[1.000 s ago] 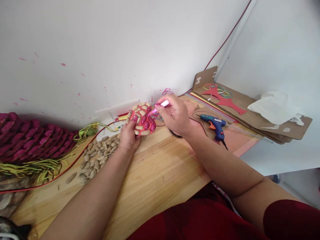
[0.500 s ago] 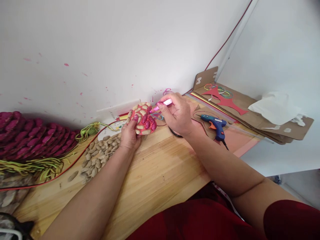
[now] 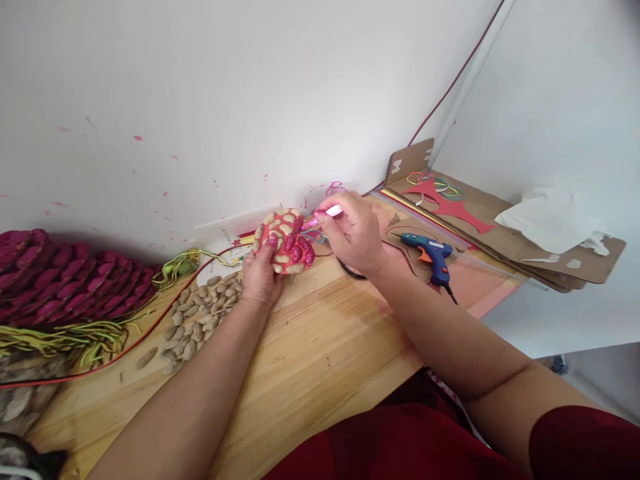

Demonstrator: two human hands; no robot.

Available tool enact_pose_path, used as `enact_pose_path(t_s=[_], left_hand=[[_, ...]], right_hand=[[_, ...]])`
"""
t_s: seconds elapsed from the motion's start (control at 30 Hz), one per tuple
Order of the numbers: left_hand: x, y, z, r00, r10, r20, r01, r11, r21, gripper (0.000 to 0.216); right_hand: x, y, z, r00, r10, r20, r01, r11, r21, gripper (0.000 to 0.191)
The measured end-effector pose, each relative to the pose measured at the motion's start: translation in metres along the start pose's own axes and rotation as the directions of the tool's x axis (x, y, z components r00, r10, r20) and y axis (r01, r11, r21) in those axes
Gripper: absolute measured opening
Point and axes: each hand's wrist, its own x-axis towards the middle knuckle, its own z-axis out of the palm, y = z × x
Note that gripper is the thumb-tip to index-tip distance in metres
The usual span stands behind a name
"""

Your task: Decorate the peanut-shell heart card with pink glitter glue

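Here, left hand (image 3: 261, 275) clasping disc (image 3: 289, 239), right hand (image 3: 354, 230) curled, pinching marker (image 3: 335, 210)

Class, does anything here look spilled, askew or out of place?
Yes: pink splatters dot the white wall behind the wooden table, odd on an otherwise plain surface. One peanut lies apart from the loose pile.

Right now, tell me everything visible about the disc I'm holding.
The disc looks flat, round and red, studded with peanuts: mostly pale, with several glossy magenta ones toward its right side. Its material is unclear. It's tilted over the table, gripped at its left by your left hand, thumb on the front. The pen points at its right edge; contact can't be told.
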Motion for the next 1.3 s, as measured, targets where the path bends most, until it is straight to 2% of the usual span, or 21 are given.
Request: enact_pose_path(t_s=[0.1,0.33,0.53,0.73,0.9,1.1,1.3], left_hand=[[-0.002,-0.001,0.001,0.998,0.056,-0.010,-0.056,0.998,0.027,0.051],[-0.004,-0.005,0.001,0.987,0.159,-0.003,-0.158,0.982,0.104,0.053],[-0.003,-0.010,-0.008,0.978,0.199,0.062,-0.208,0.957,0.204,0.044],[-0.007,-0.010,-0.007,0.973,0.203,0.111,-0.225,0.941,0.252,0.040],[-0.006,-0.010,-0.010,0.974,0.203,0.099,-0.222,0.938,0.266,0.040],[-0.004,-0.012,-0.012,0.976,0.189,0.108,-0.212,0.939,0.272,0.043],[-0.008,-0.010,-0.009,0.985,0.113,0.133,-0.144,0.957,0.251,0.046]], right_hand=[[0.001,0.004,-0.001,0.995,0.031,-0.096,-0.028,0.999,0.035,0.015],[0.002,0.017,-0.003,0.968,0.182,-0.175,-0.161,0.978,0.129,0.027],[0.003,0.015,-0.002,0.967,0.216,-0.134,-0.189,0.963,0.190,0.028],[0.002,0.013,0.005,0.977,0.199,-0.074,-0.170,0.944,0.283,0.026],[0.001,0.017,0.002,0.974,0.203,-0.103,-0.181,0.965,0.188,0.025],[0.001,0.014,0.001,0.976,0.200,-0.090,-0.182,0.966,0.182,0.024],[0.001,0.014,0.001,0.970,0.205,-0.132,-0.186,0.972,0.147,0.026]])
